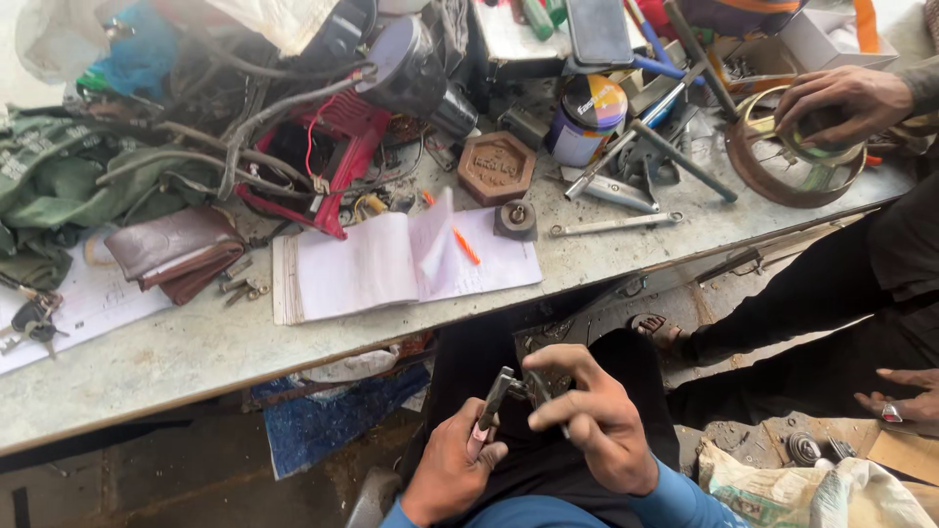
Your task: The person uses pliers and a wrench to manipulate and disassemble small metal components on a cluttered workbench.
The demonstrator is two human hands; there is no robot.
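My left hand grips the handles of a pair of pliers over my lap. The plier jaws meet a small dark metal part, which my right hand pinches between thumb and fingers. Both hands are below the front edge of the grey workbench. The part is mostly hidden by my right fingers.
On the bench lie an open notebook with an orange pen, a brown wallet, keys, a paint can, wrenches, a hexagonal block. Another person's hand holds a ring-shaped part at the right; their other hand rests lower.
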